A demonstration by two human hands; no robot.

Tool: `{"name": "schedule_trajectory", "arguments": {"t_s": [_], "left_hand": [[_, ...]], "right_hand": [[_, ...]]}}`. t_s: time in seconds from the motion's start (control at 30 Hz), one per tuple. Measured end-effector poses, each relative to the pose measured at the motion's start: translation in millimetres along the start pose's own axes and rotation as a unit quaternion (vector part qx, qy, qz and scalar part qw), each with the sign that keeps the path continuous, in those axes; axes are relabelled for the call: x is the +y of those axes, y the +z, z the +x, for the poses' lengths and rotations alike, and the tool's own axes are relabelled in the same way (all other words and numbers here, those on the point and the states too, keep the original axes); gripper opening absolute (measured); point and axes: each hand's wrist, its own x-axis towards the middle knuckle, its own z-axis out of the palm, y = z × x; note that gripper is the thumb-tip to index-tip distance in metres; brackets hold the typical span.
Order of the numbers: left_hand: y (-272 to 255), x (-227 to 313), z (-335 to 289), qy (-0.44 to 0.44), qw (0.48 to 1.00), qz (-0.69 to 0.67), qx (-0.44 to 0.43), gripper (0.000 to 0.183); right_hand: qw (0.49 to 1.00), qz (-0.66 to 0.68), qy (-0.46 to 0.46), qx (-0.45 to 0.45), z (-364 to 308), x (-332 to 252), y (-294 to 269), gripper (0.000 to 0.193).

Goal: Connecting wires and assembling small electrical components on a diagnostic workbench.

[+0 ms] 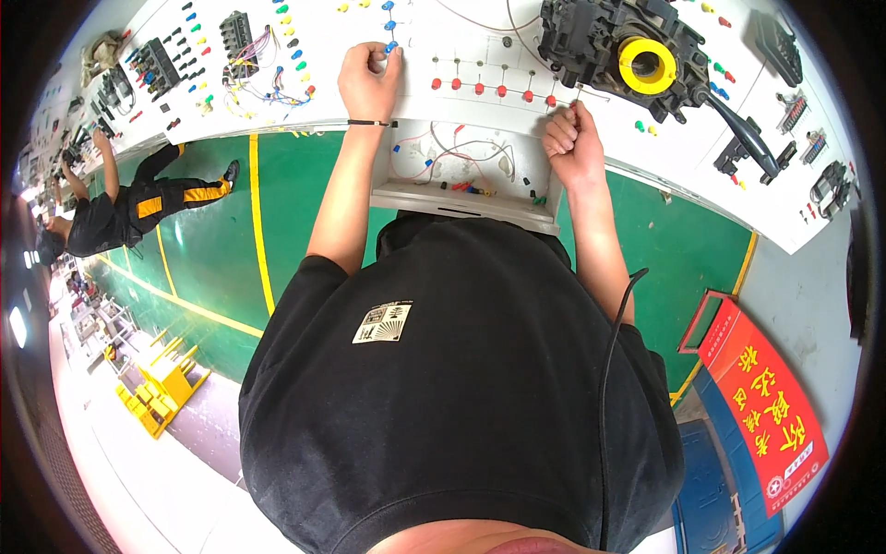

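On the white bench panel, my left hand (369,83) is closed, its thumb and forefinger at the lowest blue terminal knob (391,46) of a short column. My right hand (576,146) is closed in a pinch at the right end of a row of red terminal knobs (502,90). A thin pin-like bit shows above its fingertips; what those fingers hold is too small to make out. Thin dark stems rise from the red knobs. To the upper right of my right hand sits a black steering column switch assembly (600,46) with a yellow ring (648,66) and a stalk.
Between my forearms an open drawer (466,205) holds loose wires and small coloured connectors. Connectors with tangled wires (272,88) lie on the panel's left. A person in black (111,208) works farther left. A red sign (764,406) stands at lower right, above green floor.
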Motion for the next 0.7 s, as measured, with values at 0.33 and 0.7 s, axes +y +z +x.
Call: {"name": "schedule_trajectory", "arguments": {"t_s": [0.33, 0.7], "left_hand": [[0.1, -1.2, -0.7, -0.007, 1.000, 0.006, -0.007, 0.023], [1.5, -0.9, 1.4, -0.017, 1.000, 0.011, -0.013, 0.026]], "right_hand": [[1.000, -0.013, 0.012, 0.024, -2.4, -0.6, -3.3, 0.034], [1.000, -0.017, -0.011, 0.001, -0.2, 0.3, -2.9, 0.034]]}}
